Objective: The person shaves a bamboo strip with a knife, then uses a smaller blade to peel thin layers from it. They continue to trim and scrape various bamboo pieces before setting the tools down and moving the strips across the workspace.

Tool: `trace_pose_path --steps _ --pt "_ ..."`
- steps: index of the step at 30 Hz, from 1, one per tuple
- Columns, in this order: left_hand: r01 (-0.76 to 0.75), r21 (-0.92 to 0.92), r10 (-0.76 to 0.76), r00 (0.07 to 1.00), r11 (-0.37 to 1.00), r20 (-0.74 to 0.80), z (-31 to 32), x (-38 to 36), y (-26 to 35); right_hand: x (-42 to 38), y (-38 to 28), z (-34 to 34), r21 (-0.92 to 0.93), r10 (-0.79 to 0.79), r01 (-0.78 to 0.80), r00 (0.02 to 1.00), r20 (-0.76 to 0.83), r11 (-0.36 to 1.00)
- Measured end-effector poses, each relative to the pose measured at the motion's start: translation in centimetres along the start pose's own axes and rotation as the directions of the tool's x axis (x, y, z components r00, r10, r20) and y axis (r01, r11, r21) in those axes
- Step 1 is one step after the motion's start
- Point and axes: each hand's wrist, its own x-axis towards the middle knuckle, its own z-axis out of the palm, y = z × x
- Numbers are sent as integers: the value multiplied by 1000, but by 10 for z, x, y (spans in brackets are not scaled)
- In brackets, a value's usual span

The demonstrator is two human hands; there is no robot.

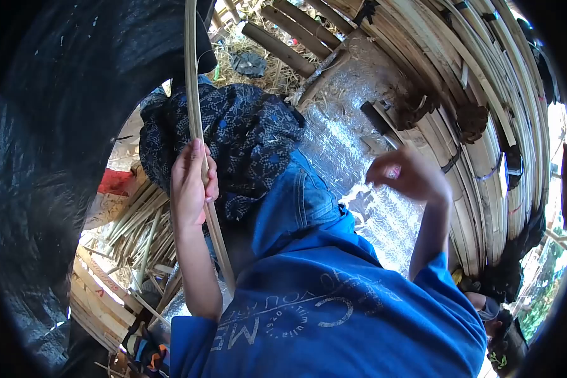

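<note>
My left hand (192,179) is closed around a long, pale bamboo strip (193,82). The strip stands nearly upright, running from the top edge of the view down along my left forearm to my shirt. Below and beside that hand lies a dark patterned cloth (233,135) over my lap. My right hand (412,175) is raised on the other side, apart from the strip. Its fingers are loosely bent and a little blurred, with a gap by the thumb and nothing visible in them.
Bundled bamboo slats (466,69) curve along the right. Silvery sheeting (343,135) covers the ground ahead. Thin sticks (138,220) are heaped at left, near a black plastic sheet (38,157). Bamboo poles (280,50) lie at the top. Another person (494,321) is partly visible lower right.
</note>
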Motion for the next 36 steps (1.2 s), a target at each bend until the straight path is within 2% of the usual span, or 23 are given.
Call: trace_pose_path --steps 1,3,5,6,7,9,11,12,13,15,16,18,19,21,23,25,27,28,29,31,32,35,36 --pt "7 6 -7 1000 1000 8 0 1 0 7 2 -19 -48 28 -30 999 -33 998" --pt "12 -9 -12 1000 1000 -8 4 1 0 43 1 -32 127 61 -15 925 -375 992" --pt "23 -20 -23 1000 1000 -1 7 0 1 64 -18 -22 -66 80 -126 878 -472 990" --pt "6 -30 -7 1000 1000 -27 7 -1 1 72 -7 -11 -110 96 -155 904 -417 982" --pt "-11 -43 9 998 999 -56 7 -2 2 74 9 11 -76 26 -61 917 -399 995" --pt "-7 -64 2 998 998 -66 4 -3 2 63 7 46 34 144 -141 981 -132 989" --pt "-9 -44 6 998 999 -66 0 -3 -3 51 10 84 159 21 -19 1000 -11 987" --pt "3 -49 -6 997 999 -77 0 -2 -5 47 6 103 252 25 0 995 -98 968" --pt "11 -45 -14 997 999 -82 1 0 -4 47 -3 113 293 182 -136 974 -136 946" --pt "11 -49 -14 998 999 -55 3 0 -4 47 -5 126 299 130 -36 945 -300 954" --pt "-9 -31 8 999 999 -41 7 -1 -3 52 -5 130 284 90 -4 953 -290 959" --pt "16 -83 -13 1000 996 27 12 -2 -1 62 -8 132 157 220 -181 932 -288 971" --pt "21 -115 -15 998 993 57 14 -2 -2 64 -11 124 128 166 -135 947 -274 983" --pt "50 -171 -18 982 984 186 14 -5 -2 67 -20 90 -153 91 -91 996 -4 984" --pt "6 -178 27 984 984 178 17 -13 -2 72 -42 48 -53 -48 56 988 149 997" --pt "-33 -165 53 992 986 116 19 -22 -8 90 -66 41 285 -203 185 978 38 941" --pt "-181 136 180 983 974 24 25 -37 -14 111 -88 49 709 -316 161 944 91 687" --pt "-204 167 205 979 965 10 24 -47 -16 126 -92 54 724 -288 91 945 154 684" --pt "-221 204 224 975 954 10 26 -56 -20 132 -104 73 770 -209 77 975 75 633" --pt "-526 456 613 788 718 -55 36 -47 -77 153 -95 89 746 -274 108 956 102 657" --pt "-436 460 503 864 774 -27 28 -80 -60 153 -96 95 768 -255 67 959 128 637" --pt "-368 490 483 866 790 -128 8 -132 -86 151 -92 103 847 -271 43 955 121 531" --pt "-364 457 498 839 812 -218 4 -154 -93 143 -96 107 802 -370 213 929 11 558"
